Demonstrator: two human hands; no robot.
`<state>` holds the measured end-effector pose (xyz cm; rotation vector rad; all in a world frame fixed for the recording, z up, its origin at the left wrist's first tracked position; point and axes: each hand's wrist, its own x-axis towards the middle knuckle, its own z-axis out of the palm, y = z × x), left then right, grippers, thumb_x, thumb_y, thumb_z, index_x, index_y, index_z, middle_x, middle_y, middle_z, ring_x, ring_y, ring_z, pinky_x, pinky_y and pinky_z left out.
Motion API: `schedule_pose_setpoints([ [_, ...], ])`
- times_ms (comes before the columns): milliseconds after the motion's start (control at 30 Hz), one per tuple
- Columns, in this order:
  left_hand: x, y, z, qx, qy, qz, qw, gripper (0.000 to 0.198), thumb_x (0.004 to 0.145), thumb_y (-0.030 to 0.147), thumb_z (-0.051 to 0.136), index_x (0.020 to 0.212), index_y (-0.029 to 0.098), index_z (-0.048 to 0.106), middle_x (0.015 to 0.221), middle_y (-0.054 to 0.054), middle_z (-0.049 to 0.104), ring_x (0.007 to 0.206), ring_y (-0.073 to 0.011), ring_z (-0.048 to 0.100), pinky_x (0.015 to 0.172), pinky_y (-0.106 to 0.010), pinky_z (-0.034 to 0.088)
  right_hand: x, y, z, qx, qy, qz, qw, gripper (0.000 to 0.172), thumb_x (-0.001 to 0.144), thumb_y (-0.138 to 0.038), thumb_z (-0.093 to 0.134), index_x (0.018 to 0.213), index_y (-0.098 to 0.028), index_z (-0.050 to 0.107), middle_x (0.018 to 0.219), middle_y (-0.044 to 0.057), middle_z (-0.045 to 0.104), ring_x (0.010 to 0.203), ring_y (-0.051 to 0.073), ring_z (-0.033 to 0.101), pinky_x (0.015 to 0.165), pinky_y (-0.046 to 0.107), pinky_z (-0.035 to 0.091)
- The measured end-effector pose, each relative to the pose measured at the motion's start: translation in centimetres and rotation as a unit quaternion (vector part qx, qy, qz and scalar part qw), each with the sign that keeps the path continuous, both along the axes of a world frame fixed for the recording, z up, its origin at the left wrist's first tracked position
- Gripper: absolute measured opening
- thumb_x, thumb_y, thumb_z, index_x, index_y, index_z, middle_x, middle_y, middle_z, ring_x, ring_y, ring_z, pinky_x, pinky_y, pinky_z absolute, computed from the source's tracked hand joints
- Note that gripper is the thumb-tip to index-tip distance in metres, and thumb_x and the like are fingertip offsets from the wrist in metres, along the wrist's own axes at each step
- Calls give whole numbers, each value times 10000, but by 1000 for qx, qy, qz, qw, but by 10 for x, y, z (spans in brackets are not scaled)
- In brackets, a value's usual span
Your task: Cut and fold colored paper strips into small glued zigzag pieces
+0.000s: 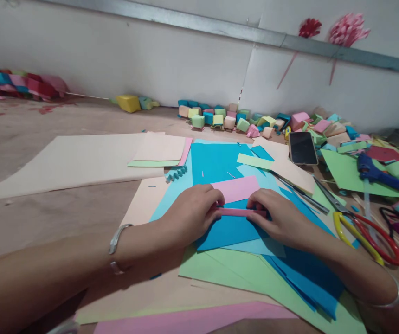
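A narrow folded strip of pink paper (pixel 234 212) is stretched between my two hands above the blue sheets. My left hand (pixel 194 211) pinches its left end with thumb and fingers. At the right end, my right hand (pixel 276 213) grips it the same way. Just behind the strip lies a flat pink paper rectangle (pixel 236 189). Beneath both is a stack of blue paper (pixel 216 162), with green sheets (pixel 227 271) partly under it. A small zigzag-folded light blue strip (pixel 176 173) rests left of the stack.
Scissors with red and yellow handles (pixel 376 241) lie at the right, beside a blue glue gun (pixel 376 171). A phone (pixel 303 148) rests behind. Several small folded paper boxes (pixel 216 118) line the wall. A large cream sheet (pixel 70 160) lies at the left.
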<state>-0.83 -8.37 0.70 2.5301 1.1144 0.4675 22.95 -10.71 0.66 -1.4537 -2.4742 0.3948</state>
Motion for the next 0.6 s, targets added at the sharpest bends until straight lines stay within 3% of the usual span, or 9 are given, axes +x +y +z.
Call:
schedule_pose_setpoints([
  [133, 0, -2, 2, 0, -8, -7, 1000, 112, 861, 190, 600, 944, 184, 676, 916, -62, 631, 865, -209, 544, 728, -317, 423, -2, -3, 3, 0, 28, 20, 999, 87, 877, -174, 557, 792, -185, 542, 838, 42, 570, 786, 185, 475, 668, 305, 365],
  [267, 1, -6, 1, 89, 1, -30, 996, 148, 897, 201, 561, 795, 173, 664, 828, -45, 606, 782, -184, 516, 668, -295, 388, -4, -7, -1, 72, 36, 37, 996, 141, 884, -91, 484, 809, -170, 575, 806, 51, 594, 786, 190, 490, 664, 312, 359],
  [467, 2, -15, 0, 288, 33, -107, 951, 316, 957, 114, 374, 747, 154, 607, 688, -36, 548, 623, -176, 423, 551, -316, 299, -20, -18, -7, 229, 1, 86, 970, 204, 963, -219, 482, 989, -180, 681, 800, 60, 634, 759, 197, 499, 658, 336, 333],
  [600, 3, -20, 4, 295, 42, -105, 949, 300, 965, 117, 366, 771, 144, 593, 729, -49, 566, 661, -174, 449, 583, -310, 336, -27, -22, -7, 285, 32, 101, 953, 188, 959, -174, 498, 952, -152, 684, 810, 55, 671, 756, 184, 529, 661, 331, 342],
])
